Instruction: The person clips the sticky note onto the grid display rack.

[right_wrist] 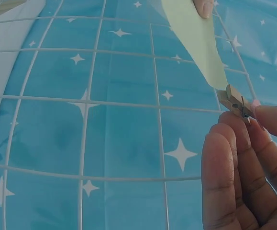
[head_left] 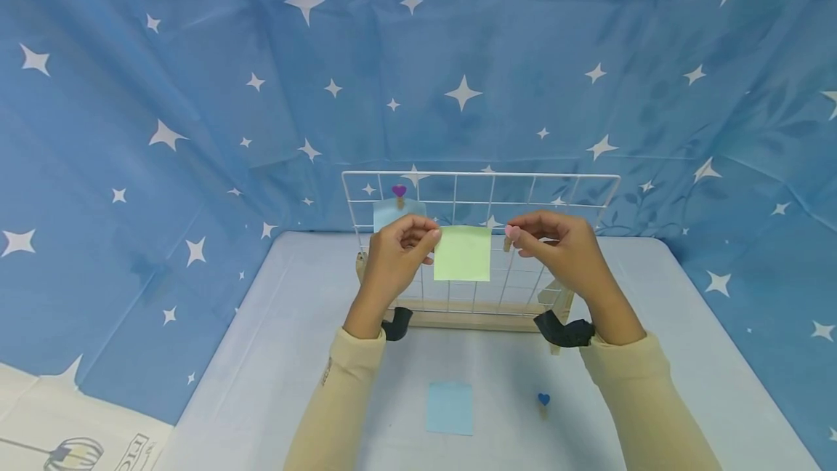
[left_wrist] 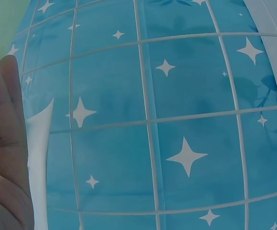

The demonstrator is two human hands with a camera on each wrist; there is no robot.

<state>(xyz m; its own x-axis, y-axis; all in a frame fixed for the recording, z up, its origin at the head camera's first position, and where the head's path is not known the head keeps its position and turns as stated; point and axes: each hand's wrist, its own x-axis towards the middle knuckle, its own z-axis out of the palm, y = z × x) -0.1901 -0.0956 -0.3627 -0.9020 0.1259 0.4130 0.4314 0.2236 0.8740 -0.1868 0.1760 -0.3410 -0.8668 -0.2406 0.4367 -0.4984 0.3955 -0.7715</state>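
Observation:
My left hand (head_left: 400,249) pinches the left upper edge of a light green sticky note (head_left: 462,254), which hangs before a white wire grid (head_left: 455,187). To the right of the note, my right hand (head_left: 562,246) pinches a small wooden clothespin (right_wrist: 234,101) with a pink heart (head_left: 512,232) on it. In the right wrist view the clothespin's tip overlaps the note's lower corner. A blue sticky note (head_left: 386,214) hangs on the grid's upper left, under a clothespin with a purple heart (head_left: 399,191); my left hand partly hides this note.
The grid stands in a wooden base (head_left: 471,320) on a white table (head_left: 288,355). Nearer me lie another blue sticky note (head_left: 450,408) and a clothespin with a blue heart (head_left: 544,400). Behind hangs a blue curtain (head_left: 366,122) with white stars.

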